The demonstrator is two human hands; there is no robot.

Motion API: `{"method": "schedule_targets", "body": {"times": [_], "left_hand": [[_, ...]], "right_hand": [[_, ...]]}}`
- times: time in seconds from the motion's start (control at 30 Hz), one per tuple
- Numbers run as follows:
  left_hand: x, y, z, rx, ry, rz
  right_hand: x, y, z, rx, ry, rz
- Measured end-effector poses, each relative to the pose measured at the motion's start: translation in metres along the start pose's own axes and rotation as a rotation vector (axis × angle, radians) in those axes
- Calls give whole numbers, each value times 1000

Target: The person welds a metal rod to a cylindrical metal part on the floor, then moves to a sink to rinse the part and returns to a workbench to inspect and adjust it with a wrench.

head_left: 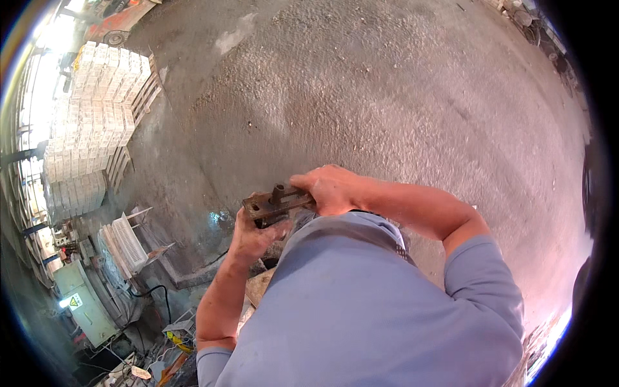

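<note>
Held out in front of my body is a dark, rusty metal bracket [263, 208], long and blocky, with a round hole near its left end and a short post sticking up from its middle. My left hand [253, 236] grips the left end from below, its thumb and fingers around the edges. Fingers of my right hand [330, 188] are closed over the right end. The bracket's underside and part of its right end are hidden by my hands and shirt.
Stacks of pale blocks [90, 126] on wooden pallets [146, 91] stand at the left. Nearer are a white plastic chair [131, 244], a pale green electrical cabinet [86, 303] and tangled cables [180, 340]. Rough grey ground [361, 84] stretches ahead and right.
</note>
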State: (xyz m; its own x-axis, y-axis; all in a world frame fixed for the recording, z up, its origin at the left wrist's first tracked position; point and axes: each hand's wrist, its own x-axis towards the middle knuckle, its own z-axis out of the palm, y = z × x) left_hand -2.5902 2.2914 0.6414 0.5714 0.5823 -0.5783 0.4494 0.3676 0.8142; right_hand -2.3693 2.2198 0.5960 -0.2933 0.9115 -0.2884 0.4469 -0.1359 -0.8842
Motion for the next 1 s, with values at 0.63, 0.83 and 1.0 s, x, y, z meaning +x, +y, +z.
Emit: {"method": "schedule_targets", "body": {"times": [0.63, 0.83, 1.0], "left_hand": [[-4, 20, -1, -327, -164, -60], [-1, 7, -16, -196, -223, 14], [-9, 12, -15, -455, -471, -49]], "right_hand": [[-4, 4, -13, 143, 102, -212], [-13, 6, -15, 101, 31, -240], [-23, -4, -16, 56, 260, -396]]}}
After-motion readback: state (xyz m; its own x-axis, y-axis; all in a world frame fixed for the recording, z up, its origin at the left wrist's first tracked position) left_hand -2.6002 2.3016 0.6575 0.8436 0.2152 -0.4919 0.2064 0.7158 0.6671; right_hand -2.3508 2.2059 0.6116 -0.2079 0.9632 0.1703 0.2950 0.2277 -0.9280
